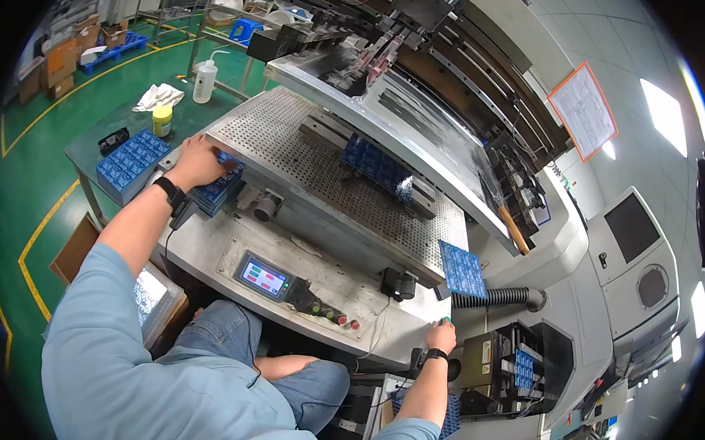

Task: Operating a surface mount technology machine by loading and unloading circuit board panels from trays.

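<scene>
My left hand [196,161] reaches over a stack of blue patterned circuit board panels [210,199] at the press's left edge. Its fingers bend over the edge of the top panel; the fingertips are partly hidden. At the lower right, my right hand [442,338] is closed, with a small green bit showing at its top; what it holds is otherwise hidden. Just above that hand, a blue panel [462,270] sits at the right end of the press. Another blue panel [377,166] lies on the perforated metal bed [278,137], beneath the raised screen frame [445,177].
A second panel stack [133,163], a yellow-lidded jar [162,121], a white cloth [158,97] and a squeeze bottle [204,81] are at the left. A touch screen [262,276] faces me. A wooden-handled tool [513,230] rests on the frame's right corner, near a black hose [493,298].
</scene>
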{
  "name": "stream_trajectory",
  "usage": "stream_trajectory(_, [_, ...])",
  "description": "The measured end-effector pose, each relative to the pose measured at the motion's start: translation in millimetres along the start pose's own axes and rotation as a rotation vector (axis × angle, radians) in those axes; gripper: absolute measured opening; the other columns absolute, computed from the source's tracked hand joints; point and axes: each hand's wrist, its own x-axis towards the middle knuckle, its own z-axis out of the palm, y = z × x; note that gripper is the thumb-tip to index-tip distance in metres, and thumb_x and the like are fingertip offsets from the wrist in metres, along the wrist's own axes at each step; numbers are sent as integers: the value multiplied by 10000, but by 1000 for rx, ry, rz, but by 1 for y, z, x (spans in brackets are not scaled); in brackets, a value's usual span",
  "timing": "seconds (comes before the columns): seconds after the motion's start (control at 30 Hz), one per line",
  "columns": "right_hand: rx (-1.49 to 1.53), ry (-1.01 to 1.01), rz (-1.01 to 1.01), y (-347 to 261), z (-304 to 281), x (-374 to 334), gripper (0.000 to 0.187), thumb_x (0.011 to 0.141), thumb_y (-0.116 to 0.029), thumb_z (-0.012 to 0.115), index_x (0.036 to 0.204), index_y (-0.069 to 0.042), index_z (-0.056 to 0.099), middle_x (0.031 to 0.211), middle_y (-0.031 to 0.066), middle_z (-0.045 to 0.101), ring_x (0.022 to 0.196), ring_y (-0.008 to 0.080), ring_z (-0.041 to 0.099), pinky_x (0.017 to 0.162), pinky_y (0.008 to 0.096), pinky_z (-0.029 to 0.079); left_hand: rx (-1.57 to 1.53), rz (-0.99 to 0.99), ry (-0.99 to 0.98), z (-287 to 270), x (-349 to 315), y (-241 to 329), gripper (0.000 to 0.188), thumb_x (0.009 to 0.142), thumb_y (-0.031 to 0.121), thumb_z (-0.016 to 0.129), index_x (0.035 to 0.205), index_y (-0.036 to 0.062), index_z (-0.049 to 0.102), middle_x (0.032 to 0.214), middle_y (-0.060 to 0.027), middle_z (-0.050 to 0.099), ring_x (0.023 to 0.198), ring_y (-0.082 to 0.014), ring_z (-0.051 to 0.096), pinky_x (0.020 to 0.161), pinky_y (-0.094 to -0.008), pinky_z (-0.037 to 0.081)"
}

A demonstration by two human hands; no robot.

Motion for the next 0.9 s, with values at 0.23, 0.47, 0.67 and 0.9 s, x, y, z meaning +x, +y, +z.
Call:
stream_trajectory(0.23, [-33, -126, -20, 8, -3, 15, 411, 923, -316, 570, 1206, -28, 646, 1267, 231, 621, 1188, 407, 585, 1005, 473, 486, 206, -68, -25, 22, -9, 3, 713, 797, 631, 693, 1371, 223, 581, 1432, -110, 540, 1353, -414, 428, 1059, -679, 326])
stream_trajectory(0.47, [27, -181, -87, 44, 39, 43, 488, 857, -307, 627, 1197, 43, 650, 1265, 277, 614, 1206, 434, 563, 1047, 479, 456, 174, -44, -107, 37, 3, -12, 776, 739, 651, 731, 1333, 174, 583, 1358, -130, 571, 1228, -404, 543, 996, -536, 473])
stream_trajectory(0.67, [323, -17, -171, 12, 0, 2, 532, 917, -300, 632, 1331, 26, 564, 1262, 235, 644, 1150, 387, 621, 1020, 437, 484, 163, 0, -30, 43, 4, -12, 767, 759, 577, 755, 1376, 171, 552, 1379, -125, 562, 1232, -404, 542, 965, -537, 489])
stream_trajectory(0.9, [1877, -195, 206, -74, -88, -41, 257, 1035, -250, 547, 1180, -41, 584, 1002, 108, 683, 890, 228, 662, 763, 373, 548, 180, -107, -143, 32, 4, -6, 793, 760, 567, 764, 1409, 183, 520, 1407, -121, 543, 1259, -401, 526, 974, -568, 470])
